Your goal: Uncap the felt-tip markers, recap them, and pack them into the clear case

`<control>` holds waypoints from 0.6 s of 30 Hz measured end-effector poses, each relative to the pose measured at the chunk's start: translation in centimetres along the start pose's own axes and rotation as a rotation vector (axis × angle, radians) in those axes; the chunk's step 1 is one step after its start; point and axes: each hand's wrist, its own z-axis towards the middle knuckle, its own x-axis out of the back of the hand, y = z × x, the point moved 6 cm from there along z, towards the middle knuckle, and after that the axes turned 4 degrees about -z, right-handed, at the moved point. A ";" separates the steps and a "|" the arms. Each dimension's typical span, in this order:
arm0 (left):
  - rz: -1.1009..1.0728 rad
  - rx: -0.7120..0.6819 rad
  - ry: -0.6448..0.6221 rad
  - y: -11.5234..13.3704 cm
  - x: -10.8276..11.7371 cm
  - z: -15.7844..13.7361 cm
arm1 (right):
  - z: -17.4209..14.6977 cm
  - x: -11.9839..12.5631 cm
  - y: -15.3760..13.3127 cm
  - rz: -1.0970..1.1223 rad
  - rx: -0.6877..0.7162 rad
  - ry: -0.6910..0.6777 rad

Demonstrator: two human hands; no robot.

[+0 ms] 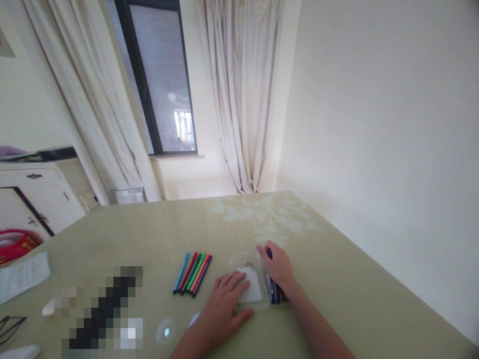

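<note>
My left hand (226, 304) lies with its fingers stretched out over a clear plastic case (238, 259) and the white paper (251, 286) on it. Just right of the case, my right hand (279, 264) has its fingers curled at the top of a dark blue pen (269, 253). Several dark pens (272, 291) lie side by side below that hand, partly covered by it. Left of the case is a loose row of felt-tip pens (192, 274) in light blue, red, greens, orange and purple.
The pale green table (149, 239) meets a white wall (374, 149) on the right. At the left are a face mask (26, 274), glasses (11, 329), a red object (18, 244) and a blurred-out dark strip (105, 309). Curtains (243, 99) hang beyond.
</note>
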 end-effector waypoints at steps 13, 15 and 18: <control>0.009 -0.060 -0.010 -0.5 -0.6 -0.3 | -0.5 3.4 -1.2 0.413 -0.159 0.186; 0.013 -0.113 0.063 -0.3 -0.1 -0.4 | -1.3 2.6 -2.7 0.429 -0.153 0.141; 0.035 -0.171 0.138 0.0 0.7 -0.6 | -2.6 0.7 -5.1 0.405 -0.078 0.053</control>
